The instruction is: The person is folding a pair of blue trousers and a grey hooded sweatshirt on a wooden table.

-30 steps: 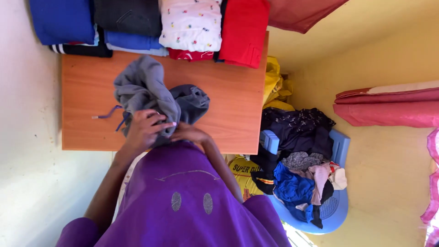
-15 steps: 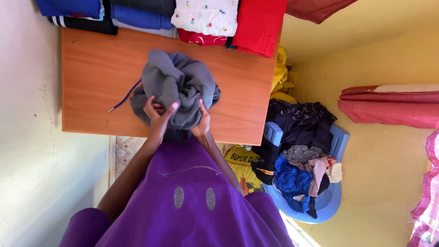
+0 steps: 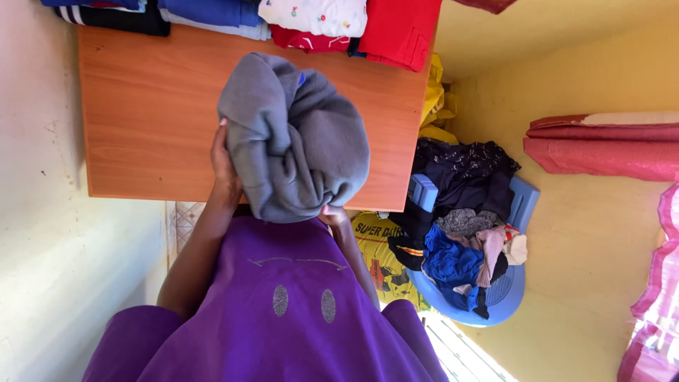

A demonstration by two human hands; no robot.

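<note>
Head view: grey garment (image 3: 297,141) in both hands

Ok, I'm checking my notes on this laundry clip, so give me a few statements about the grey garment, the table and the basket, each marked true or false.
1. Both hands hold the grey garment bunched up above the table. True: the left hand grips its side, and the right hand shows only fingertips under its lower edge.
2. The grey garment lies spread flat on the table. False: it is a rounded bundle held in the hands.
3. Folded clothes sit along the far edge of the table. True.
4. The blue basket is empty. False: it is heaped with mixed clothes.
5. The basket stands on the table. False: it is off to the side of the table, lower down.
</note>
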